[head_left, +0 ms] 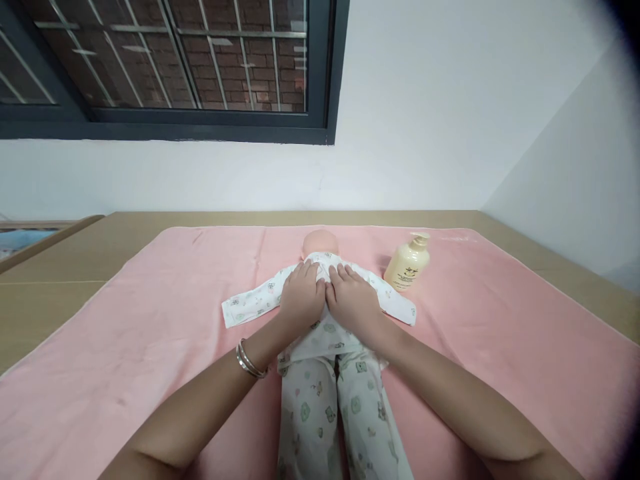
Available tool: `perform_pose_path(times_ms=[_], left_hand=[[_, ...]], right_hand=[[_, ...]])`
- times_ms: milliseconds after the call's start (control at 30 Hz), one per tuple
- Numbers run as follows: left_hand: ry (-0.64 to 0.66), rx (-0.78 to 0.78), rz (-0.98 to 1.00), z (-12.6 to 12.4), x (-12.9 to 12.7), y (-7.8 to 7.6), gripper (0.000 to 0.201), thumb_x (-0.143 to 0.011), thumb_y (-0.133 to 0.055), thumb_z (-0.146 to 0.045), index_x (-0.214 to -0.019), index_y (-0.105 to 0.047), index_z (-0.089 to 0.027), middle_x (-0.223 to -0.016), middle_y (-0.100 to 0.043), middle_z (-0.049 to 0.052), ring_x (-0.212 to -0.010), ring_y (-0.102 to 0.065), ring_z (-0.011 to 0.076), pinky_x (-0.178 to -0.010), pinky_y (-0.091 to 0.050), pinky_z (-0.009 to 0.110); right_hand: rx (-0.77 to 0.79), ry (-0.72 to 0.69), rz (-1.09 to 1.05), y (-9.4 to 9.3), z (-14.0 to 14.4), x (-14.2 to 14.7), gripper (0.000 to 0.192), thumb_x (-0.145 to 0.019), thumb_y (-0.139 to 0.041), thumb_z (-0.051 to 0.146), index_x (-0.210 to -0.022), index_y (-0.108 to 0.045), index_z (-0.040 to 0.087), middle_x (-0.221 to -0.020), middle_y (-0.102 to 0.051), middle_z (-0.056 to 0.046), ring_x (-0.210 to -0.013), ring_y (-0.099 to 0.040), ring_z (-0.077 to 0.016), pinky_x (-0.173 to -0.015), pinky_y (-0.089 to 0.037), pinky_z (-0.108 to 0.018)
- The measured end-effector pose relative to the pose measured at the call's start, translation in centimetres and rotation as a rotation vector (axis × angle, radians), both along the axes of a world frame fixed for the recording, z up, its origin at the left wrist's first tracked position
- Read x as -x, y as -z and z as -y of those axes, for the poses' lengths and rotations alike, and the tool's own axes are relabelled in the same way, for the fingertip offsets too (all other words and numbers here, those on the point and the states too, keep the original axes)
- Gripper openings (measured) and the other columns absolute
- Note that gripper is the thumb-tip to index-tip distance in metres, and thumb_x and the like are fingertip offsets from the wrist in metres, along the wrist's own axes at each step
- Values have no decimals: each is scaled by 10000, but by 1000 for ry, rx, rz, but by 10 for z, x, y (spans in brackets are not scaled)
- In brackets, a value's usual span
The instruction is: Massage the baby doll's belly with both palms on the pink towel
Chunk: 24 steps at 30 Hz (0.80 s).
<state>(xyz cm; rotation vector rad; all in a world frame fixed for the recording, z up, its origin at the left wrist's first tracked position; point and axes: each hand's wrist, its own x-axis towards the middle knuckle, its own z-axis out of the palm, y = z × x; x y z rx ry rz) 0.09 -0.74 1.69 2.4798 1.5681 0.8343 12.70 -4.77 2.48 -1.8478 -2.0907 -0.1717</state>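
Observation:
A baby doll (321,244) in white printed pyjamas lies face down on a pink blanket (150,333), head towards the wall. My left hand (301,295) rests flat on the left side of its back, fingers together. My right hand (353,298) lies flat on the right side of the back, thumb touching the left hand. Both palms press on the pyjama top (250,305); neither hand grips anything. The doll's trousered legs (345,413) stretch towards me between my forearms. A silver bangle (249,360) sits on my left wrist.
A cream pump bottle (407,265) stands on the blanket just right of the doll's shoulder. The blanket covers a tan surface (60,267) set against a white wall. A dark-framed window (200,67) is above on the left.

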Motion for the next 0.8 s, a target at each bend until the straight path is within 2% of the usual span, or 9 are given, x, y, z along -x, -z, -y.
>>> perform_pose_path(times_ms=[167, 300, 467, 800], left_hand=[[2, 78, 136, -14, 4, 3, 430, -909, -363, -273, -1295, -496, -138, -1365, -536, 118, -1334, -399, 260, -1126, -279, 468], [35, 91, 154, -15, 3, 8, 462, -907, -384, -289, -1328, -469, -119, -1412, -492, 129, -1376, -340, 268, -1151, -216, 489], [19, 62, 155, -14, 2, 13, 447, -906, -382, -281, -1316, -485, -135, -1417, -487, 130, -1354, -377, 263, -1145, -222, 510], [-1, 21, 172, -14, 0, 16, 426, -901, -386, -278, -1286, -512, -145, -1389, -517, 125, -1328, -410, 260, -1140, -240, 508]], right_hand=[[-20, -58, 47, -4, 17, 6, 466, -950, -329, 279, -1341, -508, 98, -1357, -536, -168, -1276, -472, -301, -1058, -355, -439], [-54, -59, -61, 0, 0, -2, 431, -948, -337, 275, -1287, -559, 127, -1343, -558, -136, -1293, -457, -276, -1051, -373, -410], [-111, -110, -176, 14, -19, -7, 461, -919, -379, 256, -1331, -509, 94, -1424, -470, -145, -1357, -368, -257, -1122, -284, -419], [-88, -100, -204, 17, -18, -6, 470, -936, -355, 269, -1351, -488, 95, -1446, -439, -151, -1368, -345, -250, -1133, -259, -437]])
